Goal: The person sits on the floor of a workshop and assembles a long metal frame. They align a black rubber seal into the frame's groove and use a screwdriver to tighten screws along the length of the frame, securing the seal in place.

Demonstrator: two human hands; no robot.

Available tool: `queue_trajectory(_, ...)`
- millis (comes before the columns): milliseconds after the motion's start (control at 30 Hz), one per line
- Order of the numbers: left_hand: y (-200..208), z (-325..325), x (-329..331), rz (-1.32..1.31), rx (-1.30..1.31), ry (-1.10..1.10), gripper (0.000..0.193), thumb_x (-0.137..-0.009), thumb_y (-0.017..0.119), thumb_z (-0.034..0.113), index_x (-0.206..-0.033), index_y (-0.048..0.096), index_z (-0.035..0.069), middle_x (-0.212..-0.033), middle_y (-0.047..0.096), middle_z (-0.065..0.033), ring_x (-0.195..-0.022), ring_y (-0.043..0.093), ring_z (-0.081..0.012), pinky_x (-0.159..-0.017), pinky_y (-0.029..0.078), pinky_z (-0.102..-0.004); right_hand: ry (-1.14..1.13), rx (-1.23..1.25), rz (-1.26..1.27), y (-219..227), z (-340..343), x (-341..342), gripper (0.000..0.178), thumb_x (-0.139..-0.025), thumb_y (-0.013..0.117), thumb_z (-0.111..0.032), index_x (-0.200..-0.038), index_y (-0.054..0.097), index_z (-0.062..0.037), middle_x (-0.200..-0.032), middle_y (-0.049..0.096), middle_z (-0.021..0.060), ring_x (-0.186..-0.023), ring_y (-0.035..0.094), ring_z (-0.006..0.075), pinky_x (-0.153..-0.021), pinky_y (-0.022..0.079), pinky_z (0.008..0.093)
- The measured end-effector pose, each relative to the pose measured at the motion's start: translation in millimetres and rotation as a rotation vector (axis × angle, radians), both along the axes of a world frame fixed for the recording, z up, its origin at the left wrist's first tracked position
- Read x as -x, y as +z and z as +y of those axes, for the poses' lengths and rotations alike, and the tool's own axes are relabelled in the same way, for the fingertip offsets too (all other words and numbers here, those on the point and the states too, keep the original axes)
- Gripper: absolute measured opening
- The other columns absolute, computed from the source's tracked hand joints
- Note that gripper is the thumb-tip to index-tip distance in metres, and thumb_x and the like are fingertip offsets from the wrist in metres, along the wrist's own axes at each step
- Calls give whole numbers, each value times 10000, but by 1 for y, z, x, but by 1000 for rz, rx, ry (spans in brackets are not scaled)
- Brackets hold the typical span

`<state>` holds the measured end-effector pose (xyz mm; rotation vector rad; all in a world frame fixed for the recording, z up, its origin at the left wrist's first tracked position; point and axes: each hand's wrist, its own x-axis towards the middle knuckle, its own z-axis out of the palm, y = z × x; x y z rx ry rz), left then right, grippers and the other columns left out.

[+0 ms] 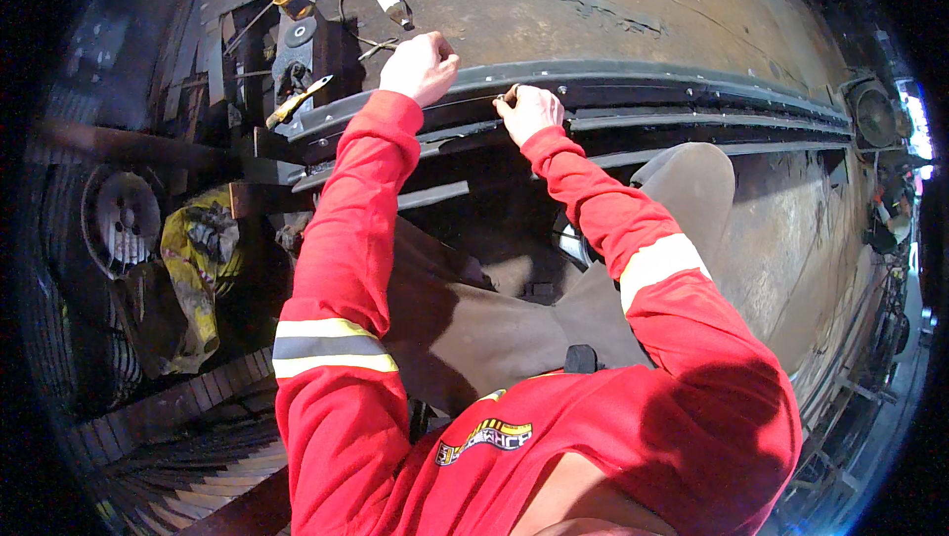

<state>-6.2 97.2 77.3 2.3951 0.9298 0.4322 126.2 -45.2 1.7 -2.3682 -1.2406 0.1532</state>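
lying near the left hand [420, 68] are a bottle [393, 7] and brush [298, 103].

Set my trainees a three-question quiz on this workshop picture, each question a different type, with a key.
1. Multiple choice: What is the main colour of the left sleeve?
A) Blue
B) Red
C) Green

2. True or false: The left hand is nearer than the right hand to the yellow container.

3. Fill the gap: The yellow-and-grey cloth lies to the person's ____ of the left sleeve.

Key: 1 B; 2 true; 3 left.
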Motion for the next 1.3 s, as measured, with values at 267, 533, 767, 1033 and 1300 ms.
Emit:
queue_trajectory(267,4,-4,-7,25,-8,-5,244,-766,579,253,-855,650,37,-827,654,-185,-815,637,-337,-737,495,-402,25,-42,-76,-15,-2,-3,226,-776,669,-312,-767,698,-88,-763,665,130,-735,639,304,-706,484,389)
queue_trajectory(533,3,-3,-6,34,0,-6,236,-766,581,249,-851,647,38,-833,653,-182,-819,637,-332,-744,493,-402,36,1,-82,-18,0,-5,201,-781,656,-292,-778,698,-96,-772,668,128,-750,640,302,-716,477,399)
queue_trajectory(767,3,-3,-7,22,-14,-6,235,-766,579,248,-847,649,39,-831,653,-184,-819,637,-332,-750,492,-399,38,93,-61,-15,0,-3,241,-825,602,-331,-796,674,-103,-819,661,144,-840,619,320,-823,404,435)
queue_trajectory(1033,2,-2,-5,15,-13,-7,236,-764,579,248,-841,648,36,-828,651,-186,-823,635,-335,-753,491,-397,72,119,-77,-16,0,-4,244,-820,596,-328,-795,662,-95,-824,656,147,-846,615,317,-819,398,438)
queue_trajectory(1300,4,-4,-6,8,-20,-19,227,-767,581,241,-833,651,35,-822,654,-183,-814,639,-331,-741,497,-395,53,136,-62,-20,2,-4,231,-816,597,-324,-808,654,-100,-845,654,139,-867,614,305,-814,392,428)
